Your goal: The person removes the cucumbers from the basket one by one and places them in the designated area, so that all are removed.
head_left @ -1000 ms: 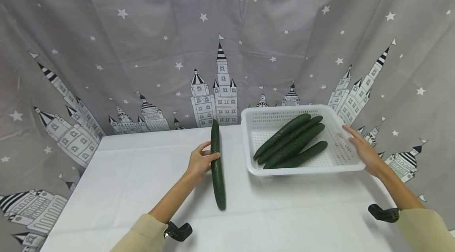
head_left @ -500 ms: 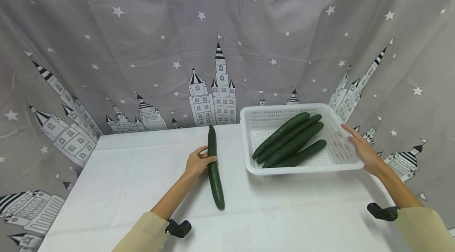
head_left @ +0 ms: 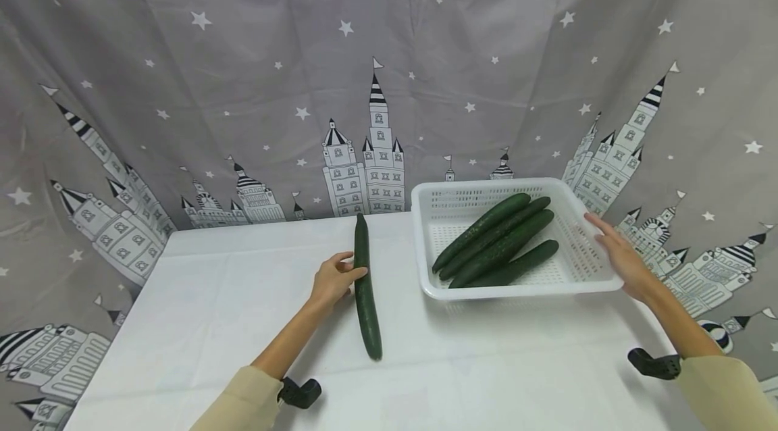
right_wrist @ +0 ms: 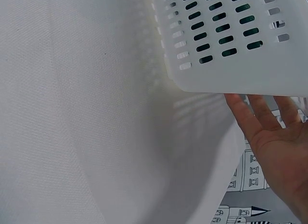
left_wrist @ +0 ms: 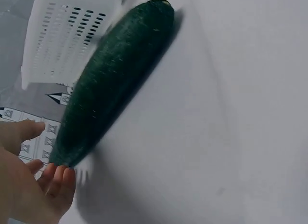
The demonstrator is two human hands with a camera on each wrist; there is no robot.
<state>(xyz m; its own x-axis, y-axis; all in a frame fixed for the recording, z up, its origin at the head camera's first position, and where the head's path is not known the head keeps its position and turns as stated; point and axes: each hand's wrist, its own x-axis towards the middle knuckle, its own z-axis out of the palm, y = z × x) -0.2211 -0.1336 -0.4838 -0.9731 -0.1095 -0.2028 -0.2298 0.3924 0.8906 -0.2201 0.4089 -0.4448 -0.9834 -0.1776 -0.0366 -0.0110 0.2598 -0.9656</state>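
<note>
A long dark green cucumber [head_left: 367, 309] lies on the white table, pointing away from me. My left hand [head_left: 333, 280] is at its left side, with the thumb overlapping it in the head view. In the left wrist view, thumb and fingers [left_wrist: 57, 183] are spread apart, and the fingertips come right at the cucumber's far end [left_wrist: 113, 74]. At the right, my right hand [head_left: 626, 262] rests its straight fingers [right_wrist: 262, 111] against the side of a white perforated basket [head_left: 523, 291]. Several cucumbers [head_left: 504, 235] lie side by side inside it.
The white-covered table [head_left: 231, 302] extends left and in front of the basket. A grey curtain [head_left: 261, 26] printed with castles and stars hangs right behind the table's back edge. Black wrist cameras [head_left: 300, 393] sit at both sleeves.
The cucumber by my left hand has shifted a little left and towards me. My left hand has since slid slightly farther left. My right hand and the basket stay in place.
</note>
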